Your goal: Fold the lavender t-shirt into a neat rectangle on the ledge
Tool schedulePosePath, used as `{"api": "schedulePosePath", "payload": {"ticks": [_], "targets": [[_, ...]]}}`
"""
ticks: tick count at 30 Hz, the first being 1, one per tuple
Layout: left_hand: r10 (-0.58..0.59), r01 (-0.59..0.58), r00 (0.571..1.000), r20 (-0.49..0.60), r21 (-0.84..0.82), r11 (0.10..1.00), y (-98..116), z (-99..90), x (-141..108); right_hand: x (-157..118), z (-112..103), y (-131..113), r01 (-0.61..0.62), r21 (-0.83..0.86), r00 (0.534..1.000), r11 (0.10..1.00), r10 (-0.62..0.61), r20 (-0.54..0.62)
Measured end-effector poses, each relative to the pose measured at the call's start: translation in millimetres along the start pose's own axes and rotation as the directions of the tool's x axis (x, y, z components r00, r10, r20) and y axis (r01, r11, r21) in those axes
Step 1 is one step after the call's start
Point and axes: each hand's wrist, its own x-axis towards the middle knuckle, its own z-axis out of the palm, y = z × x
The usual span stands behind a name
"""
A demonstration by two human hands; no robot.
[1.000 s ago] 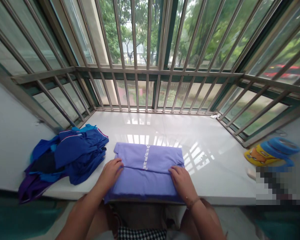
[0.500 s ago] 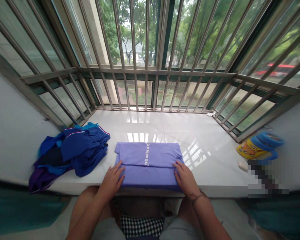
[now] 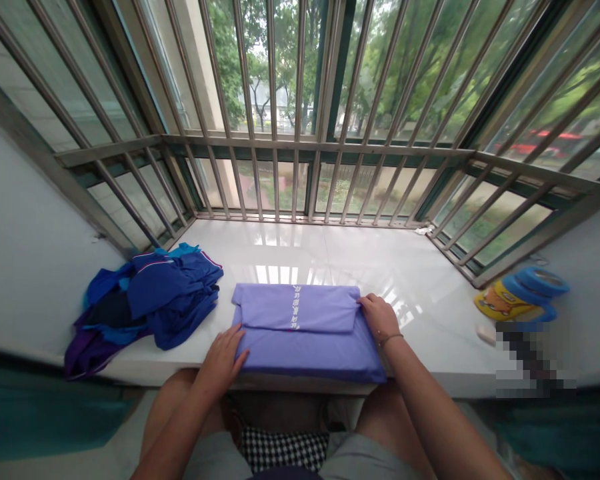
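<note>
A folded lavender T-shirt (image 3: 305, 353) — left hand (image 3: 221, 363) open and flat on its lower layer, right hand (image 3: 379, 318) open on its top fold's corner — lies beside heaped blue clothes (image 3: 160, 297).

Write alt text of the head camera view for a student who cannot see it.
A person's left hand and right hand rest on a folded lavender T-shirt on a glossy white window ledge. Blue clothes lie to the left, a yellow-and-blue cartoon object to the right, below a barred window.
</note>
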Motion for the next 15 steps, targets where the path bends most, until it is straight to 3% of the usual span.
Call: {"api": "schedulePosePath", "payload": {"ticks": [12,15], "targets": [[-0.082,0.081,0.996,0.037,0.010,0.997,7,-2.6,-5,14,11,0,-0.134,0.093,0.990,0.987,0.137,-0.030],[-0.091,0.092,0.995,0.041,-0.025,0.995,7,-4.8,-4,8,13,-1,-0.150,0.121,0.983,0.981,0.161,-0.089]]}}
